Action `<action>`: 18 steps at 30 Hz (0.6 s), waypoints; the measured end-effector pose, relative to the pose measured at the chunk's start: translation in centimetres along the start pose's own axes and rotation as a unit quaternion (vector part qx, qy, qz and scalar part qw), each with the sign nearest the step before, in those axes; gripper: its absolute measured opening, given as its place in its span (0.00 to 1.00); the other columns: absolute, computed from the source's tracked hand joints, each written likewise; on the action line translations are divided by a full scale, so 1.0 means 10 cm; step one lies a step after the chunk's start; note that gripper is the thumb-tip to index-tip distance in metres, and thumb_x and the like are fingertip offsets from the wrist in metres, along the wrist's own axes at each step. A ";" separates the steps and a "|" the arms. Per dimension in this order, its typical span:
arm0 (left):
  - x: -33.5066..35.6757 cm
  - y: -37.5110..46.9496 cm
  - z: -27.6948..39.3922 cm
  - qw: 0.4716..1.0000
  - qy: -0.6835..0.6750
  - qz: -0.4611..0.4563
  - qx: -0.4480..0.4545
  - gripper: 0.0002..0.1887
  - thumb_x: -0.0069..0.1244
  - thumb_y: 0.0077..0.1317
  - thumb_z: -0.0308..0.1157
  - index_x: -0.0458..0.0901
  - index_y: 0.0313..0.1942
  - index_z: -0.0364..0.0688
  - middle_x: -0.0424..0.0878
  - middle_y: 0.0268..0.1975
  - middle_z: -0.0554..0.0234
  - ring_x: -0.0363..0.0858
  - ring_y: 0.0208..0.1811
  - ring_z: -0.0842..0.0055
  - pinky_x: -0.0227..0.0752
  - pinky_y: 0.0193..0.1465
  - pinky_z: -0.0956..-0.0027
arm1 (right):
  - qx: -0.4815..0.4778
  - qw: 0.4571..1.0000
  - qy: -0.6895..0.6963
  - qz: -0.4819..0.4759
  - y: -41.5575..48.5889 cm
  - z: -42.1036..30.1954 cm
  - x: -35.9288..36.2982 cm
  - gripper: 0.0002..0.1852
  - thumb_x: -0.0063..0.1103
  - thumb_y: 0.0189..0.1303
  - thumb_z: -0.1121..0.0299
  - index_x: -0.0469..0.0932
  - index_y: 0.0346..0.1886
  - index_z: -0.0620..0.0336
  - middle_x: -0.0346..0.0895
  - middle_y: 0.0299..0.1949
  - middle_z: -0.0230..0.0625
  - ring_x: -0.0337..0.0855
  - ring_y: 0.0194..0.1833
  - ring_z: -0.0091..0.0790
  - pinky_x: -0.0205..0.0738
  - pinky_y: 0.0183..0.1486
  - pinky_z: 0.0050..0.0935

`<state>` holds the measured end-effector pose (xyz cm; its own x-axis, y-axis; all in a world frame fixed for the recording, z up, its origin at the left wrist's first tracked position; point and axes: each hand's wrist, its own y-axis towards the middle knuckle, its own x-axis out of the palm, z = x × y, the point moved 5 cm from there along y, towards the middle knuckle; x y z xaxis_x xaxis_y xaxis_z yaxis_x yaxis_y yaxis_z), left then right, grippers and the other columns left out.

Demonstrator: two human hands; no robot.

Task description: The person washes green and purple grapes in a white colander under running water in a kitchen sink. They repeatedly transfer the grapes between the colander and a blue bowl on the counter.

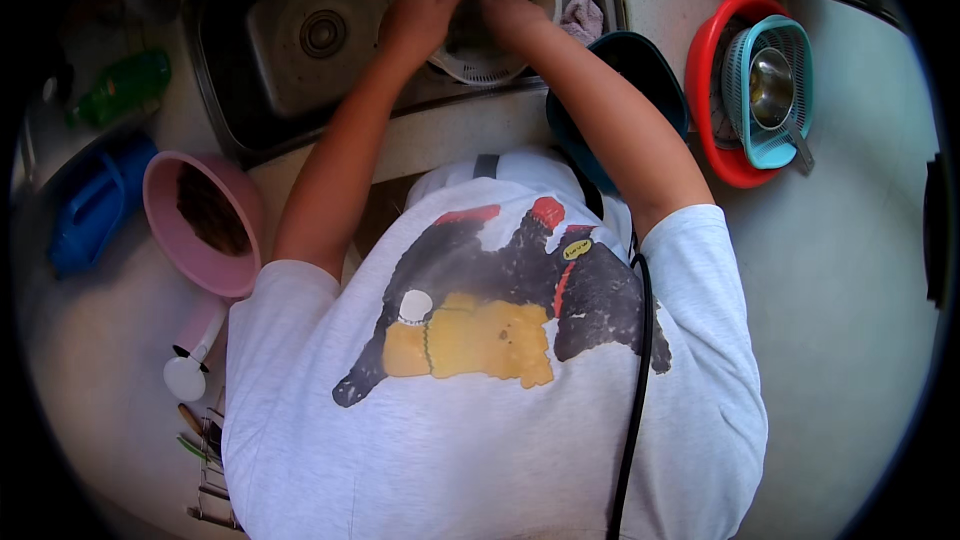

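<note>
A round white plastic colander (pixel 480 71) sits at the top of the view, over the right part of a stainless steel sink. Dark green leafy matter (pixel 476 19), seemingly in water, lies inside it. My left hand (pixel 421 21) is at the colander's left side, thumb pointing inward. Over its right side is my right hand (pixel 514 15), fingers bent down towards the greens and blurred. Whether either hand grips anything is hidden by the hands themselves and the dim light. A pinkish cloth (pixel 582 9) lies just right of the colander.
The sink basin (pixel 281 64) with its drain is at left. Farther left are a green bottle (pixel 124 88), a blue plastic container (pixel 94 210) and a pink bowl (pixel 161 240). A dark teal basin (pixel 675 94) stands under my right forearm. Rightward, a red basin (pixel 697 90) holds a turquoise basket (pixel 802 67).
</note>
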<state>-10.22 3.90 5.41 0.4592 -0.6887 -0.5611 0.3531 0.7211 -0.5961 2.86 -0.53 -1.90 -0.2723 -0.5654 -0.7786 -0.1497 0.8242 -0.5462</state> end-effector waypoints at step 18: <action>0.24 -0.03 -0.12 0.592 -0.756 -0.275 0.048 0.16 0.44 0.72 0.46 0.76 0.35 0.41 0.71 0.31 0.64 0.71 0.35 0.72 0.67 0.41 0.69 | -0.058 0.990 0.055 -0.113 0.23 0.02 0.39 0.15 0.52 0.61 0.68 0.82 0.48 0.59 0.83 0.48 0.50 0.84 0.51 0.48 0.78 0.53 0.43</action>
<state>-10.21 1.96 3.61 0.4324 -0.0180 0.9015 0.7994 0.4701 -0.3740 1.64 -0.84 -6.31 -0.3209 -0.7346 -0.5978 -0.3259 0.6783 -0.6586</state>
